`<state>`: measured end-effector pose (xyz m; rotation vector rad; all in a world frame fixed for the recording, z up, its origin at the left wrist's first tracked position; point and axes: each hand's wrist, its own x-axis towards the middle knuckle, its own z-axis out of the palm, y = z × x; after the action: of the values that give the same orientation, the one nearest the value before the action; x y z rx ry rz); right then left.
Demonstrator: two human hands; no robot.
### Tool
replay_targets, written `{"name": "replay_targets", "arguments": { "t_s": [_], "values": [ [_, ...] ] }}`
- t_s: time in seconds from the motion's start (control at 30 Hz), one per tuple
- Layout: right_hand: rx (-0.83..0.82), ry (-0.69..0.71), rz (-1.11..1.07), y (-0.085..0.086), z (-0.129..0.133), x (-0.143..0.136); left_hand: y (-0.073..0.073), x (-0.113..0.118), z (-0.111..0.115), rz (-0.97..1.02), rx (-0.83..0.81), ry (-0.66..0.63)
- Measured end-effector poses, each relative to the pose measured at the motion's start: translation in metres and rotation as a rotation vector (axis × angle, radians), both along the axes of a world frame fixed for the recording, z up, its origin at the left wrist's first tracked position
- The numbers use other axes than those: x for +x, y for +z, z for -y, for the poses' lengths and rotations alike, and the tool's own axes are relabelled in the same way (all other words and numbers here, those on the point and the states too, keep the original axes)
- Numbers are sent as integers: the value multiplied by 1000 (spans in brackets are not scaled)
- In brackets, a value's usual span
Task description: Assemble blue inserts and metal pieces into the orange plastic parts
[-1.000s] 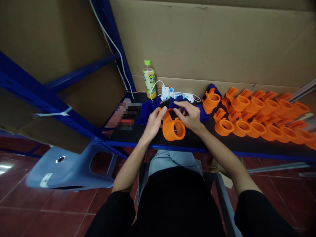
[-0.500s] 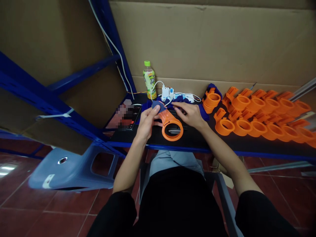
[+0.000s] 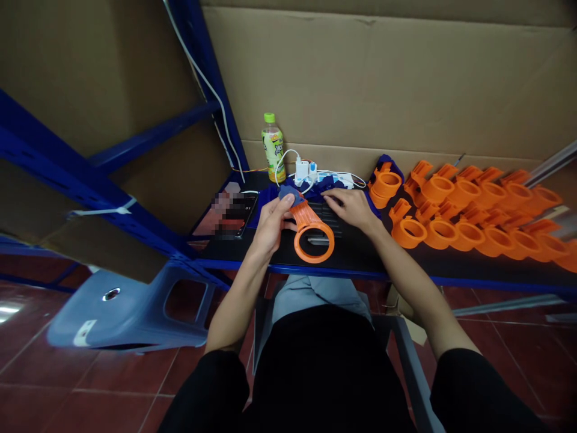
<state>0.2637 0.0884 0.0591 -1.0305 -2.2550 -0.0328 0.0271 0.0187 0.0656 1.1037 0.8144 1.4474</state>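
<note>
- Counting what lies about, I find one orange ring piece [image 3: 306,216] in the left hand [image 3: 271,224], above the near part of the black table [image 3: 356,251].
- Two rows of similar orange parts [image 3: 444,233] fill the right side, at least five in back and six in front; they overlap and blur at the far end, so I can't give an exact figure.
- One orange part with a dark blue backing [image 3: 386,180] stands just left of those rows.
- One bottle [image 3: 273,147], green-capped, stands upright by the cardboard wall [image 3: 342,84], near one white charger [image 3: 302,171]; one blue stool [image 3: 99,307] is on the red tiles.
- Several slim dark rods [image 3: 332,225] lie beneath and beside the held piece, too crowded to number.
- The piece looks like smooth plastic: a round, open hoop with a broad ribbed neck, topped by a rounded blue-grey piece [image 3: 293,191].
- The left thumb presses on that blue-grey top, fingers beneath, gripping firmly; the hoop points towards the person's lap.
- The right hand [image 3: 354,206] is palm down, fingers loosely bent beside crumpled-looking dark blue pieces [image 3: 331,182]; whether it pinches anything, I can't tell.
</note>
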Motion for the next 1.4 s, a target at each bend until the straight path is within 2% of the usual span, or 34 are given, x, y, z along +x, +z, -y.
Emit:
{"name": "replay_targets", "arguments": {
  "t_s": [0.17,0.27,0.33,0.47,0.6,0.73,0.87,0.97,1.13,1.27,1.4],
  "values": [
    [-115,131,-81,-4,3,-4,-1,-3,1,10,49,5],
    [-245,253,30,-5,7,-9,-2,-6,-3,39,57,10],
    [-285,282,112,-4,9,-13,-3,-8,-5,56,43,-7],
    [-215,185,132,0,9,-13,0,-6,-4,73,-1,-70],
    [-161,93,99,1,4,-5,4,-2,1,134,8,-58],
    [-248,166,55,0,3,-4,8,1,4,140,29,-66],
    [-233,179,100,-1,7,-13,7,3,3,150,16,-18],
    [-199,120,165,-1,8,-16,4,4,2,137,-3,-9],
    [-132,-44,127,1,7,-12,5,2,4,127,-29,-89],
    [-94,-175,47,-1,-6,-5,8,2,7,157,-21,-61],
    [-48,-236,64,1,-37,-1,5,4,6,162,-9,-39]
  ]
}}
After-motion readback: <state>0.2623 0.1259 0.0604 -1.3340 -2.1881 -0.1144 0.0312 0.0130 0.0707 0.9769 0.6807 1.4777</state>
